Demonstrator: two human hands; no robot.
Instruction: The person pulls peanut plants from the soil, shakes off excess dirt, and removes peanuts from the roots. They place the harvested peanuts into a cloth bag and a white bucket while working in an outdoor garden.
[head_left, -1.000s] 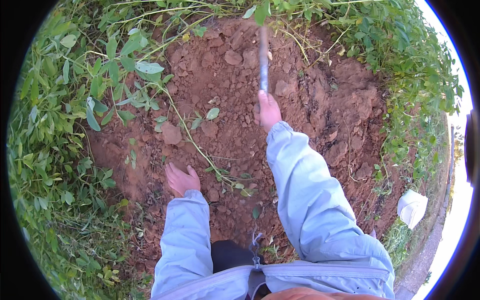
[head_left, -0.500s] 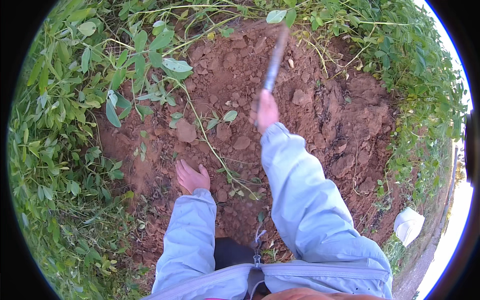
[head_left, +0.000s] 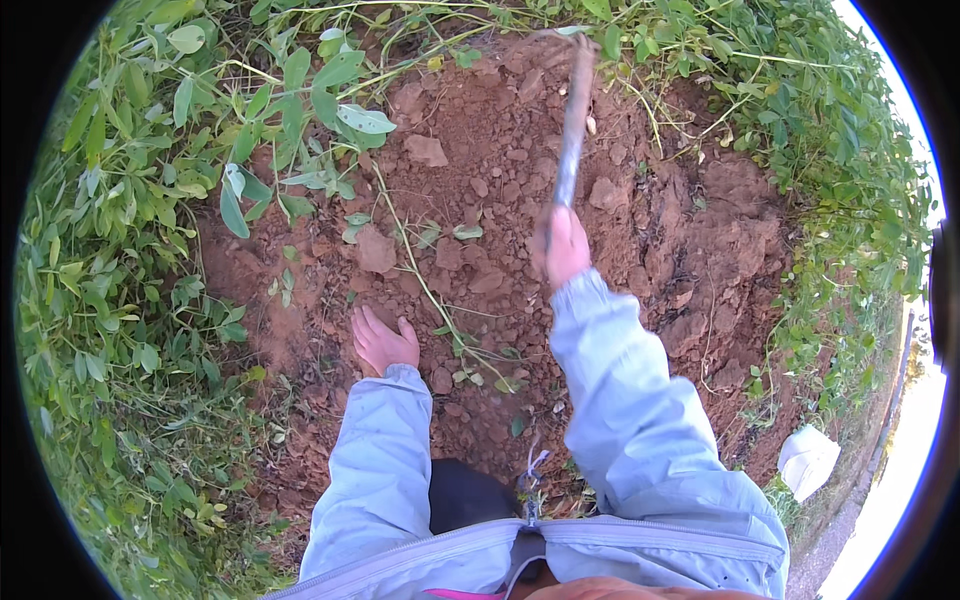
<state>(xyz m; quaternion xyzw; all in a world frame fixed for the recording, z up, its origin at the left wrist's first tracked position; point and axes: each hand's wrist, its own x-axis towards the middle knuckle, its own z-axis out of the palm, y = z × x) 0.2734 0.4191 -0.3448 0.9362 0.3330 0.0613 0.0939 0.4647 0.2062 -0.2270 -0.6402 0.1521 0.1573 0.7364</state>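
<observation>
Reddish-brown loose soil [head_left: 480, 180] lies in clods before me. My right hand [head_left: 563, 245] is wrapped round the handle of a short digging tool, which looks like a hand hoe [head_left: 573, 135]. Its handle points away from me, and its slightly blurred head is at the far edge of the dug patch, by the leaves. My left hand [head_left: 385, 342] rests on the soil to the left with its fingers stretched out, holding nothing. Between my hands lies a long thin green stem [head_left: 425, 285] with a few leaves.
Dense leafy plants [head_left: 110, 280] border the soil on the left, and more greenery [head_left: 800, 110] stands at the far right. A white bag-like object [head_left: 808, 462] sits at the right near a path. Larger clods [head_left: 376, 250] are scattered over the soil.
My right hand and the hoe have shifted slightly right and nearer to me, the hoe's head now showing at the far leaves. My left hand stays on the soil.
</observation>
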